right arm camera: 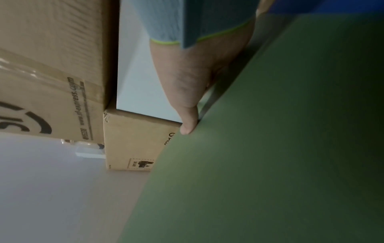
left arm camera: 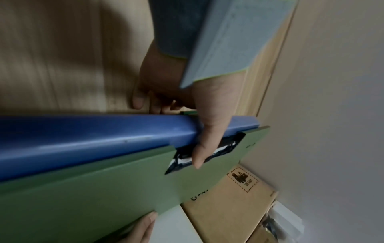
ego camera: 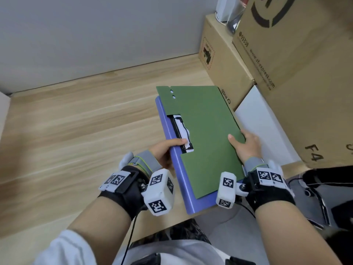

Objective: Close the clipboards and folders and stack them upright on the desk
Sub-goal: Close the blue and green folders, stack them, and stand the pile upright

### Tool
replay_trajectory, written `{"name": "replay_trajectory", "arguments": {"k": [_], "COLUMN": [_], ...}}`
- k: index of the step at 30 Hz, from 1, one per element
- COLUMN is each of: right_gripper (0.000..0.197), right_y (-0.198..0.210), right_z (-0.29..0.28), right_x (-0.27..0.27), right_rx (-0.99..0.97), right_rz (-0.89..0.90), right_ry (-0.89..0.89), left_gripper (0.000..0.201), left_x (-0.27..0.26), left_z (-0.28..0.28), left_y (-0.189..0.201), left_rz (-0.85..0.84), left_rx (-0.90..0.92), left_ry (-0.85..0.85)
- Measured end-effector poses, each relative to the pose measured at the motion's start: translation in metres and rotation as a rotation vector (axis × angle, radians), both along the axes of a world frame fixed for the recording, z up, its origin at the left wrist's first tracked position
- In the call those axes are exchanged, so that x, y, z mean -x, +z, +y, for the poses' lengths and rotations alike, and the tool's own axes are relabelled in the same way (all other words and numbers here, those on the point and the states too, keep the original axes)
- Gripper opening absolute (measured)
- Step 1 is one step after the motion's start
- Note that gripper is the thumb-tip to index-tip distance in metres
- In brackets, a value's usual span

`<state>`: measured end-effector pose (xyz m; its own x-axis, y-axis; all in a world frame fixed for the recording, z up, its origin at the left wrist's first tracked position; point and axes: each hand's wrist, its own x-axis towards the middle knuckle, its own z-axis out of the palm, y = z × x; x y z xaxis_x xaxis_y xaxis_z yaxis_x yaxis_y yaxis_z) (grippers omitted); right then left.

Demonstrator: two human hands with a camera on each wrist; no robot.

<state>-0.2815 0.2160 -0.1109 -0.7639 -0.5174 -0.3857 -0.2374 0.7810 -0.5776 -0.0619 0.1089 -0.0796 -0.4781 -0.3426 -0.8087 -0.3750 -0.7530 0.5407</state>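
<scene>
closed green folder (ego camera: 206,131) stacked on blue folder (ego camera: 177,169), both carried flat between the hands.
left hand (ego camera: 166,152) gripping the spine side, thumb over the clip; right hand (ego camera: 246,144) pinching the opposite edge. closing apparently done; still to be tipped upright and set on the desk (ego camera: 76,121), likely against the boxes (ego camera: 225,60) beyond the right hand.

It looked like an office storeroom corner: a wood-grain counter (ego camera: 76,119) met a plain wall, with taped courier shipping boxes (ego camera: 298,60) stacked beyond the fingers.
</scene>
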Motion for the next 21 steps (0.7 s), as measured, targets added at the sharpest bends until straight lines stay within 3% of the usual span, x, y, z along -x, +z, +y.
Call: {"name": "replay_trajectory", "arguments": {"k": [7,10,16,21], "right_gripper": [0.064,0.062,0.08,0.074], "right_y": [0.001,0.002,0.001,-0.005], "right_z": [-0.005,-0.008,-0.018,-0.026], "right_x": [-0.002,0.0,0.002,-0.017], "right_rx": [-0.065,-0.071,-0.104,-0.138], "right_rz": [0.065,0.078,-0.069,-0.105], "right_ry": [-0.025,-0.033,-0.066,-0.013], "left_gripper": [0.024,0.017,0.013,0.014], "left_x": [0.0,-0.004,-0.02,-0.044], "left_z": [-0.003,-0.004,-0.004,-0.009], "left_y": [-0.01,-0.013,-0.014,-0.013], "left_rz": [0.06,0.096,0.127,0.101], "left_rx": [-0.01,-0.021,-0.048,-0.033], "left_ry": [0.019,0.055,0.089,0.119]}}
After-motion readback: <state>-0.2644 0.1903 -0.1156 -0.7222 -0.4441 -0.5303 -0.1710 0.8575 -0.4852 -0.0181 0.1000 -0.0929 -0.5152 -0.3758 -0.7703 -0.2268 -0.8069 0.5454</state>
